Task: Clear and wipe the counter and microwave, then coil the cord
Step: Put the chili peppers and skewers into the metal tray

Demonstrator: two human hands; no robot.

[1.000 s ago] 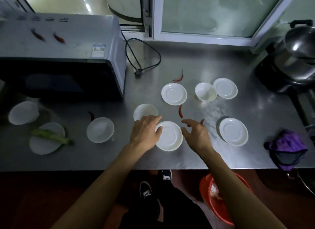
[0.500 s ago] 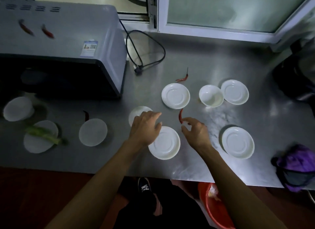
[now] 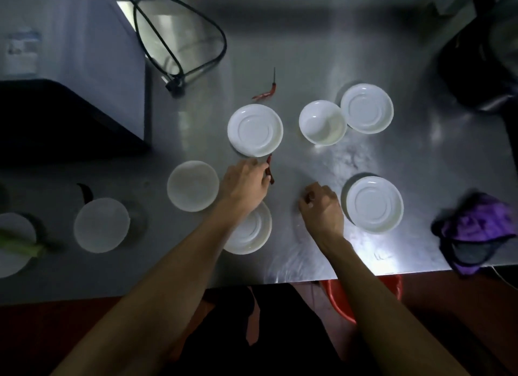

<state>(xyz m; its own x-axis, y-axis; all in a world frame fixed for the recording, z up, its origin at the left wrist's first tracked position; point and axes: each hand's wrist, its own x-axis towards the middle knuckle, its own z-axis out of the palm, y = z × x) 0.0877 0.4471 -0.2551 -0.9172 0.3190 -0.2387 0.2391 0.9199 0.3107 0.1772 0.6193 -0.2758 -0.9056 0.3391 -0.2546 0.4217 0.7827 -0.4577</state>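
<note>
Steel counter (image 3: 308, 53) under my view is slick and glaring, and that is my worry. My left hand (image 3: 244, 183) reaches over the near saucer (image 3: 252, 232), fingertips at a red chilli (image 3: 270, 172) lying just below the middle saucer (image 3: 254, 130); I cannot tell whether it is pinched yet. My right hand (image 3: 322, 207) is curled, seemingly pinching something small and dark, just beside the right saucer (image 3: 374, 204). A clumsy lift could nudge either saucer and send it sliding on the steel. The cord (image 3: 179, 39) lies uncoiled beside the microwave (image 3: 70, 67), well apart from both hands; another chilli (image 3: 266, 92) waits behind.
</note>
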